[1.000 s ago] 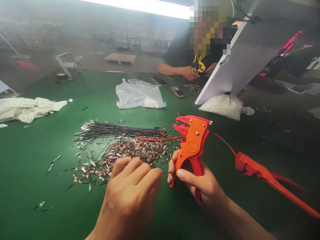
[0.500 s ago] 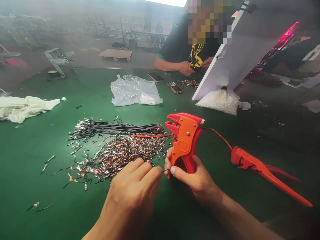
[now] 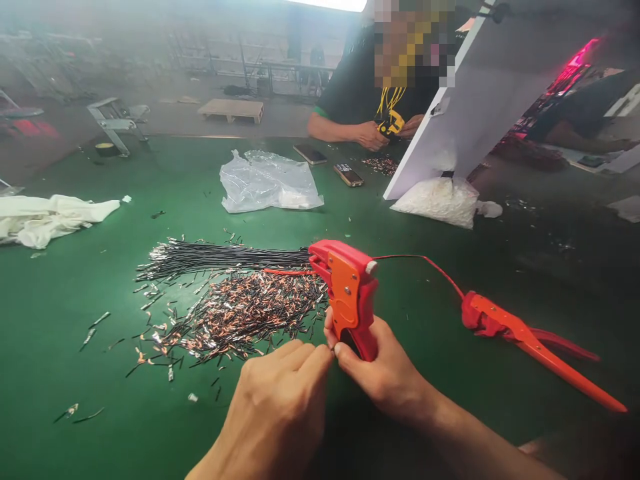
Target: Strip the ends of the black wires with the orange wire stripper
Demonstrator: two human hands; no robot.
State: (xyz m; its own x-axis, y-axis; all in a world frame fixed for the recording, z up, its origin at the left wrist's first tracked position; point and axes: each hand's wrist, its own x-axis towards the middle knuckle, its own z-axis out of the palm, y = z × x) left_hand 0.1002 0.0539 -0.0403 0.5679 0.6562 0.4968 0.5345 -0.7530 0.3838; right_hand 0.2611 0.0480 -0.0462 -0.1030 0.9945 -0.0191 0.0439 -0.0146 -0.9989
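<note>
My right hand (image 3: 383, 373) grips the handles of an orange wire stripper (image 3: 347, 288) that stands upright on the green table (image 3: 70, 373). My left hand (image 3: 277, 417) is curled into a pinch, and its fingertips meet the right thumb at the base of the tool; what it pinches is too small to see. Just beyond the hands lies a heap of short cut wire pieces with copper ends (image 3: 240, 313). Behind it is a bundle of long black wires (image 3: 220, 255) with a red wire (image 3: 283, 271) alongside.
A red crimping tool (image 3: 525, 337) lies to the right. Farther off are a clear plastic bag (image 3: 270, 181), a white cloth (image 3: 50, 217), a bag of white bits (image 3: 440, 199) under a slanted white board, and two phones. Another person works across the table.
The stripper has swung left and turned edge-on in my right hand. My left hand slid right until its fingertips touch the right thumb.
</note>
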